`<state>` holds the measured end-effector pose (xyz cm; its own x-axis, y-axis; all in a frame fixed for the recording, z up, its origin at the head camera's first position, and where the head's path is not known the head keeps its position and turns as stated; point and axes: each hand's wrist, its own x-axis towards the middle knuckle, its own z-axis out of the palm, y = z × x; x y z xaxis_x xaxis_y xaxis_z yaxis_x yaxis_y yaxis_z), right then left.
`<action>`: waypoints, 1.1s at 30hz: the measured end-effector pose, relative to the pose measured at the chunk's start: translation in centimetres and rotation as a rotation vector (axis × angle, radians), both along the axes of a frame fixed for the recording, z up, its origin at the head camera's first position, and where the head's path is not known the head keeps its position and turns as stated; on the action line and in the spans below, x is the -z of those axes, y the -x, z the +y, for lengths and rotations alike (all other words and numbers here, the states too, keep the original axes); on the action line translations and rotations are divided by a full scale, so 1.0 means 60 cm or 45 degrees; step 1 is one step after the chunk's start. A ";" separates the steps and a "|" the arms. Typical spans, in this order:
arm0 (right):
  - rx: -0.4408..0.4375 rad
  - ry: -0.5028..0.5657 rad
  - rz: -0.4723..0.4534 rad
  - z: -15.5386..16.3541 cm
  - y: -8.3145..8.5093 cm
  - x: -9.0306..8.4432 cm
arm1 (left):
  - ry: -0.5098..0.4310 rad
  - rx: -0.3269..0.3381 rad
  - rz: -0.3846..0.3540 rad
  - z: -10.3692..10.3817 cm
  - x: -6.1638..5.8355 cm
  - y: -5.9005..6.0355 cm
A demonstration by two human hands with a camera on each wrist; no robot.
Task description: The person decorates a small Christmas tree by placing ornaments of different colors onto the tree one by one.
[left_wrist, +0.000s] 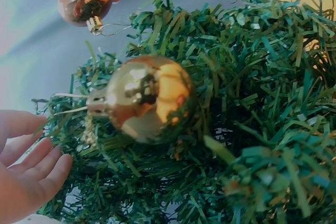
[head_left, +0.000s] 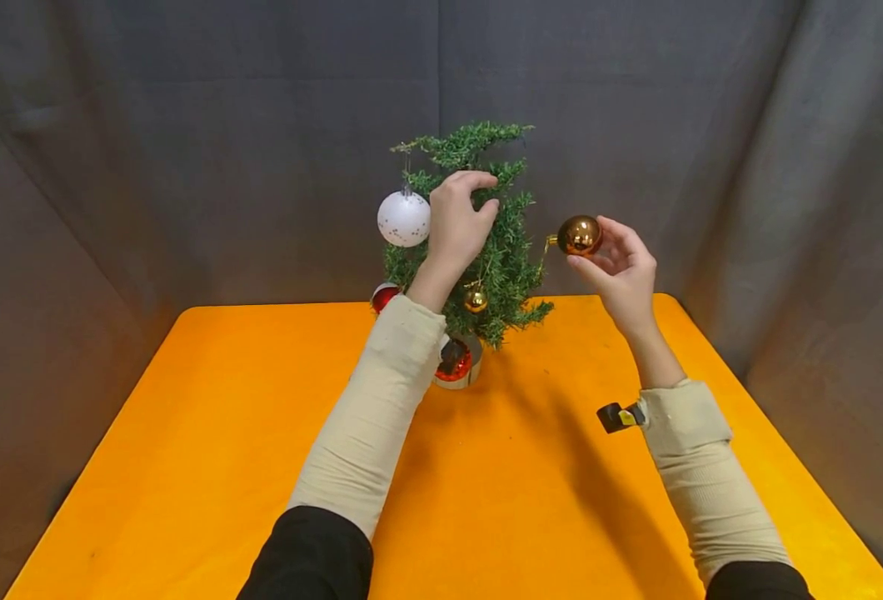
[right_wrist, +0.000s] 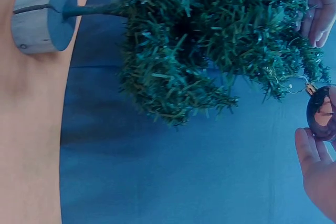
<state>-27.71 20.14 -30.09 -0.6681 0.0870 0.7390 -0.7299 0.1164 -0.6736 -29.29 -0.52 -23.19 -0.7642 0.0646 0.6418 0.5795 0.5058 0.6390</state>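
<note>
While a branch near the top of the small tree is being pinched by the left hand, apparently to steady it, the copper bauble is being held just right of the foliage in the right hand's curled fingertips.

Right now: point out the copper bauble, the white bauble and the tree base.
copper bauble (head_left: 580, 235), head view, middle of the ball
white bauble (head_left: 404, 218), head view, middle of the ball
tree base (right_wrist: 44, 14), right wrist view, flat round face

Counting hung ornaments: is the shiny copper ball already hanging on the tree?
No, the right hand holds the shiny copper ball beside the small green tree.
</note>
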 end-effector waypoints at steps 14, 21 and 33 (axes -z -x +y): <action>-0.109 0.105 -0.031 -0.009 0.001 -0.033 | 0.018 0.030 0.009 0.005 -0.003 -0.003; -0.119 0.130 -0.023 -0.019 0.006 -0.047 | 0.033 0.036 0.035 0.004 -0.006 -0.005; -0.145 0.214 -0.041 -0.038 0.009 -0.066 | 0.019 0.159 0.037 0.005 -0.004 -0.007</action>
